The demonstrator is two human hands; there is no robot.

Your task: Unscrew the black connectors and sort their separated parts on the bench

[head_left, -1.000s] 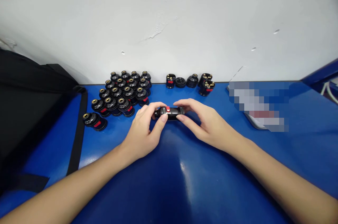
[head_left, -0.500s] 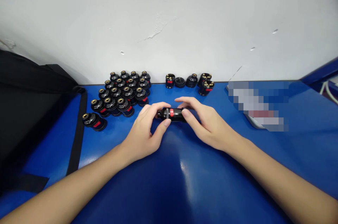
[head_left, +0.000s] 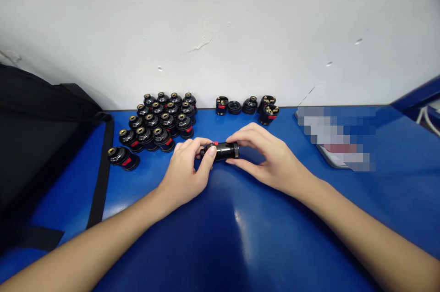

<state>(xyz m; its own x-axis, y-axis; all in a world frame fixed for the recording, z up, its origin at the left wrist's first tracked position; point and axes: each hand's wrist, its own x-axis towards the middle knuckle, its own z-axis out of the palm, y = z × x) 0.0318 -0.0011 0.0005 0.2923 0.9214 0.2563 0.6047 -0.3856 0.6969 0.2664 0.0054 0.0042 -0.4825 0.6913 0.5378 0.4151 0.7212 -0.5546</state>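
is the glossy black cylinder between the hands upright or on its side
On its side: the glossy black cylinder stretches from left hand toward right hand.

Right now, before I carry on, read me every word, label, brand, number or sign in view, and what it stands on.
No text is readable anywhere.
Held black piece: no legible mark on its body or red part.
Black pieces with red parts at left: any marks too small to read.
Flat object at right: pixelated, unreadable.
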